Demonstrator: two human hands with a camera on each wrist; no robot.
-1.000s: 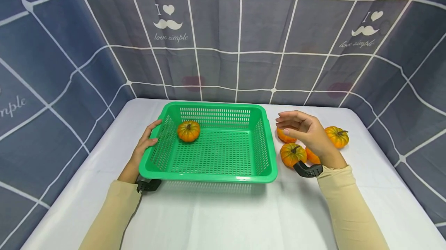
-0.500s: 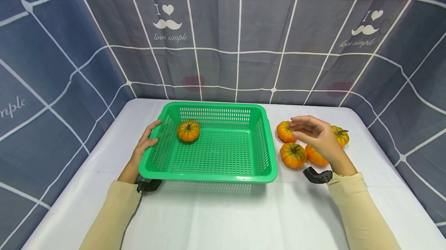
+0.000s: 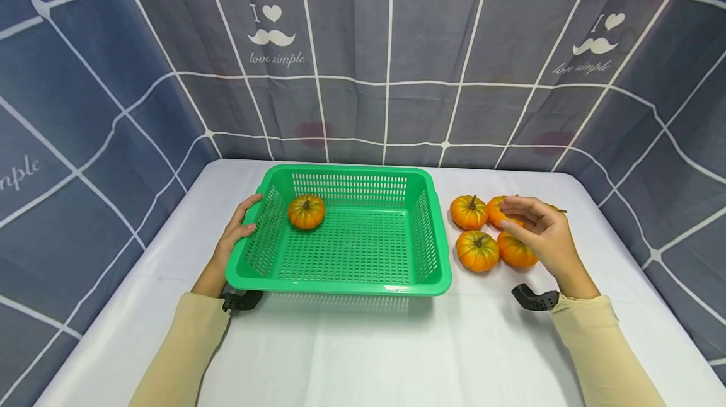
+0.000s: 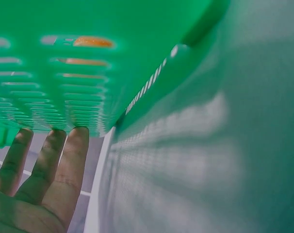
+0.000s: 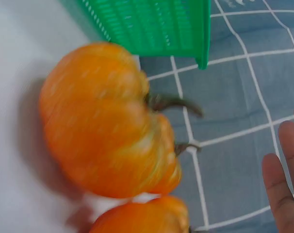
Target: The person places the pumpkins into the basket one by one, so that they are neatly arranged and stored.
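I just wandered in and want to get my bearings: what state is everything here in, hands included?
Green basket: upright, one pumpkin inside.
Pumpkin in the basket: uncut where visible, stem up.
Left hand: fingers extended, touching the basket's left side.
Right hand: fingers slightly bent, holding nothing.
Five loose pumpkins: on the white table, one mostly hidden by the right hand.
Grey curtain: hanging, slightly rippled.

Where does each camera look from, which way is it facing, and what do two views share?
Head: worn on the head, facing forward and down at the basket, pumpkins, left grip, right grip and both sleeves.
Left wrist: worn there, facing the basket's slotted outside and the tablecloth; left fingers show.
Right wrist: worn there, facing pumpkins, with basket and grid curtain beyond; right fingers show.
Head and right wrist share basket and pumpkins.
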